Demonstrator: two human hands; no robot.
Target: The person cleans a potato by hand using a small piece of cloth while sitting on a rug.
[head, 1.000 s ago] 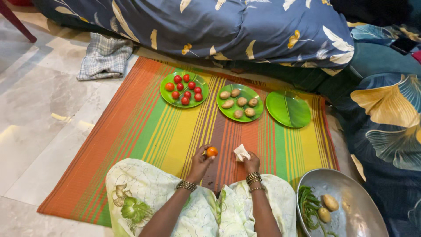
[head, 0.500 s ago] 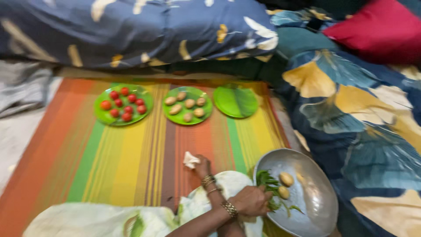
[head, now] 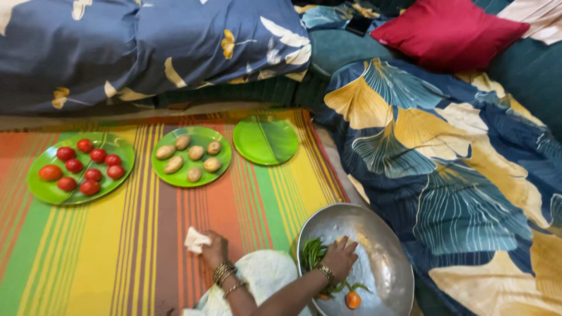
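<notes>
The orange tomato point(head: 352, 299) has left the left hand point(head: 339, 257) and now lies in the steel bowl point(head: 383, 248) off the mat's point(head: 117, 234) right edge. I cannot tell that hand's grip. The right hand point(head: 213, 250) stays clamped on the white cloth point(head: 195, 239).

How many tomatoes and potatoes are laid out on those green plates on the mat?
Tomatoes, on the left green plate: 10
Potatoes, on the middle green plate: 7
Total: 17
</notes>
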